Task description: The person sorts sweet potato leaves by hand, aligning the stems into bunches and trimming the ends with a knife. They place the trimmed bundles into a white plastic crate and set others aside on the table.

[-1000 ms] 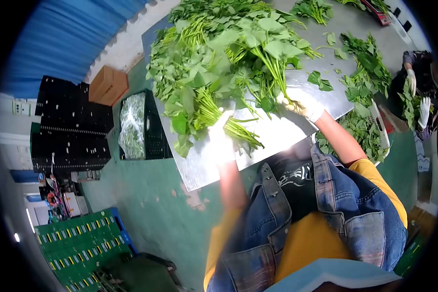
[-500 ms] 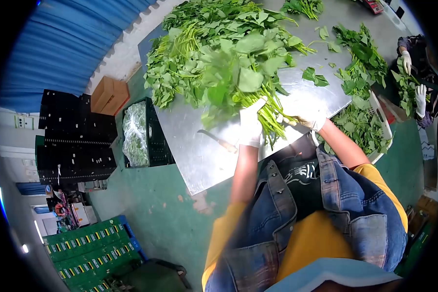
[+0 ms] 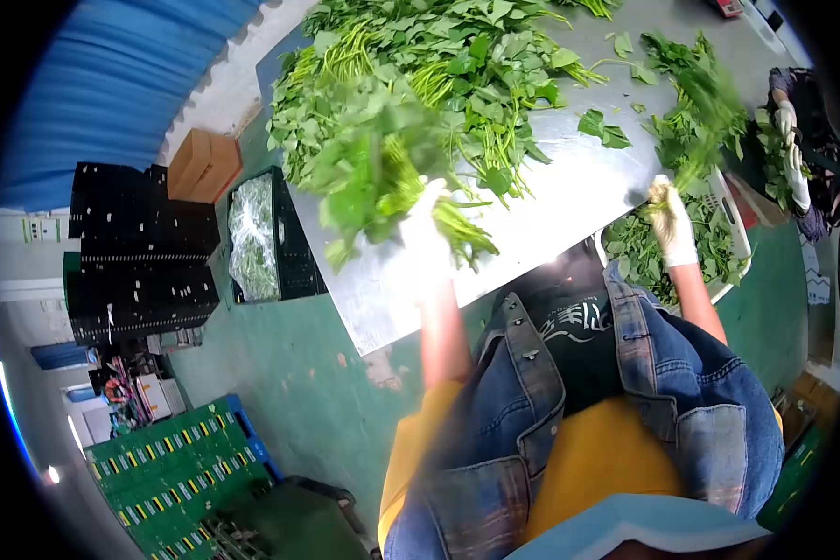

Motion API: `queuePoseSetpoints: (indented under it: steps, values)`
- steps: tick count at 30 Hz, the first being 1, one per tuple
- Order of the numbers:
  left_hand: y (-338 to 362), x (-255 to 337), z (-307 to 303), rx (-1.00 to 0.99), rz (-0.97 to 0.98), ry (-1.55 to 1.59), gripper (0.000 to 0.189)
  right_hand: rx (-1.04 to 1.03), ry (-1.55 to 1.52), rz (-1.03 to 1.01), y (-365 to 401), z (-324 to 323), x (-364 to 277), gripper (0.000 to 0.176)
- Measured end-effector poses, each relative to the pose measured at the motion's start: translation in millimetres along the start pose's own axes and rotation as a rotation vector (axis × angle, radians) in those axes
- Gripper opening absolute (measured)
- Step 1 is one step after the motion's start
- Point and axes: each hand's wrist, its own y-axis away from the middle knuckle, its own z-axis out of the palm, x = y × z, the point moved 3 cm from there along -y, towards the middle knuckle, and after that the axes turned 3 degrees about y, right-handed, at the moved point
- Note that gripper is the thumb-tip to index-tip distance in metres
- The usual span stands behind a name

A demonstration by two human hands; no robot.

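My left hand [image 3: 427, 233], in a white glove, is wrapped round the stems of a bunch of leafy greens [image 3: 369, 177], held over the left part of the metal table [image 3: 560, 201]. Blur softens the leaves. At the table's right edge my gloved right hand [image 3: 672, 224] is closed on the stem ends of some greens [image 3: 714, 107], whose blurred leaves point up and away. A large pile of greens [image 3: 495, 56] covers the far side of the table. Just below my right hand is a white crate of greens [image 3: 709, 243].
A co-worker's gloved hands [image 3: 793, 159] hold greens at the far right. On the left are a dark crate with a plastic-wrapped bundle [image 3: 255, 238], a cardboard box [image 3: 201, 166], black crates [image 3: 140, 252] and green crates [image 3: 173, 467]. Loose leaves [image 3: 604, 129] lie on the table.
My hands have moved apart. The left has carried its bunch leftward, and the right has gone right to the table's edge with greens in it. The knife seen earlier is now hidden.
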Motion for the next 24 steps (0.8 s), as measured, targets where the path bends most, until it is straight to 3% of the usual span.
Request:
queuePoseSetpoints:
  steps: [1, 3, 4, 5, 6, 7, 8, 9, 11, 13, 15, 16, 17, 19, 20, 21, 23, 24]
  values:
    - [2, 9, -10, 0.068, -0.111, 0.153, 0.032, 0.163, -0.096, 0.122, 8, -17, -9, 0.039]
    - [5, 21, -25, 0.151, -0.030, 0.200, 0.030, 0.133, -0.257, 0.579, 9, -38, -1, 0.044]
    - [7, 22, -28, 0.174, -0.025, 0.225, 0.030, -0.022, -0.093, 0.722, 8, -34, 11, 0.043]
    - [11, 22, -32, 0.196, -0.021, 0.248, 0.030, 0.033, 0.125, 0.711, 1, -32, 33, 0.055]
    - [14, 23, -34, 0.206, -0.019, 0.248, 0.030, -0.291, 0.346, 0.478, -12, -21, 66, 0.046]
    - [18, 22, -34, 0.209, -0.040, 0.272, 0.030, -0.360, 0.293, 0.576, 4, 65, 49, 0.037]
    - [22, 20, -34, 0.211, -0.061, 0.297, 0.030, -0.252, 0.427, 0.667, 15, 133, 36, 0.033]
    - [24, 18, -35, 0.218, -0.058, 0.302, 0.030, -0.505, 0.611, 0.538, -11, 141, 78, 0.028]
    - [28, 12, -41, 0.178, -0.085, 0.330, 0.030, -0.658, 0.809, 0.104, -21, 207, 122, 0.029]
    - [35, 13, -43, 0.167, -0.063, 0.323, 0.031, -0.755, 1.253, -0.253, -42, 247, 147, 0.029]
    - [42, 16, -45, 0.210, -0.075, 0.317, 0.032, -0.641, 1.791, -0.512, -58, 264, 174, 0.028]
    - [45, 14, -51, 0.160, -0.075, 0.302, 0.033, -0.648, 1.906, -0.408, -66, 265, 182, 0.027]
    - [46, 11, -58, 0.162, -0.070, 0.304, 0.033, -0.647, 1.957, -0.507, -69, 264, 185, 0.026]
    - [48, 8, -68, 0.164, -0.028, 0.235, 0.031, -0.605, 1.895, -0.458, -89, 250, 201, 0.026]
    - [50, 10, -70, 0.236, -0.069, 0.314, 0.030, -0.482, 1.752, -0.319, -86, 258, 181, 0.028]
    - [49, 8, -74, 0.240, -0.067, 0.320, 0.030, -0.463, 1.576, -0.208, -81, 260, 156, 0.026]
    - [47, 2, -83, 0.275, -0.081, 0.348, 0.013, -0.432, 0.809, 0.201, -101, 234, 148, 0.026]
    - [47, 2, -84, 0.254, -0.090, 0.359, 0.013, -0.439, 0.803, 0.240, -101, 223, 128, 0.027]
